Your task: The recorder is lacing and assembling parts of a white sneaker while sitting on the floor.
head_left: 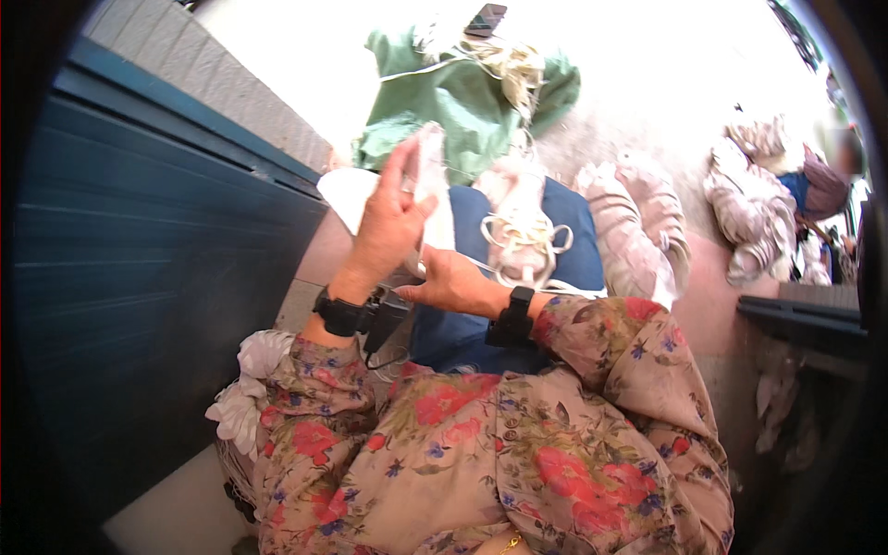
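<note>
My left hand (393,222) is closed round a long, pale pinkish-white cloth piece (433,180) that stands upright, with its fingers along one side and the thumb across it. At the lower end of that piece is my right hand (453,282), its fingers curled; what they grip there is partly hidden. A flat white piece (347,196) sticks out left of my left hand. On my blue-clad lap, just right of the hands, lies a pale bundle (523,231) tied with cream cord in loose loops.
A green cloth (453,111) ahead bears a tangle of cream cord (513,69); a dark phone (486,20) lies beyond. Thick pale rolled bundles (638,217) stand to the right, with more bundles (754,199) near another person (823,185). A dark blue panel (157,250) walls off the left.
</note>
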Demonstrator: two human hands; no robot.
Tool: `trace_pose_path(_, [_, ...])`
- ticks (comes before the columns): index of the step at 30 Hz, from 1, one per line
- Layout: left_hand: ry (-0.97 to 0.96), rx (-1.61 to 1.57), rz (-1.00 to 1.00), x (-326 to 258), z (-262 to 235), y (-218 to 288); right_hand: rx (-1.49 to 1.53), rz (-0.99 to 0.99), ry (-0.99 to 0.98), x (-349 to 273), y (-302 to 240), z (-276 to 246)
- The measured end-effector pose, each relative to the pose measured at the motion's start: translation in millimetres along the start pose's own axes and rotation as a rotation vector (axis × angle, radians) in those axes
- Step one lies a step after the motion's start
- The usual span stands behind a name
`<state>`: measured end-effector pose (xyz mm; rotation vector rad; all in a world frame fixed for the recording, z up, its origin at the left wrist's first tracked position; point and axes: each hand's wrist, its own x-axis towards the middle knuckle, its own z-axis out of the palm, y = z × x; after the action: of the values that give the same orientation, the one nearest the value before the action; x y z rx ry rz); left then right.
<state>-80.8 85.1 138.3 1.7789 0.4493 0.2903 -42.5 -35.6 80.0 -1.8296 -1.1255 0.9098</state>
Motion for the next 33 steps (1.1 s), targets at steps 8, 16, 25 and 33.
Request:
trace_pose_path(8, [0.264, -0.487, -0.173, 1.5, -31.1, -82.5, 0.115, 0.144, 0.019, 18.5, 35.7, -2.2])
trace_pose_path(16, [0.256, 0.067, -0.118, -24.1, 11.2, -211.5, 0.497, 0.14, -0.024, -1.5, 25.3, -16.7])
trace_pose_path(25, [-0.249, 0.478, 0.002, -22.1, -0.6, -5.3, 1.346, 0.484, 0.041, -115.9, 112.9, -89.0])
trace_pose_path(33, [-0.558, 0.681, 0.301, -54.6, 95.1, -47.2, 1.305, 0.47, 0.396, -109.6, 119.4, -83.9])
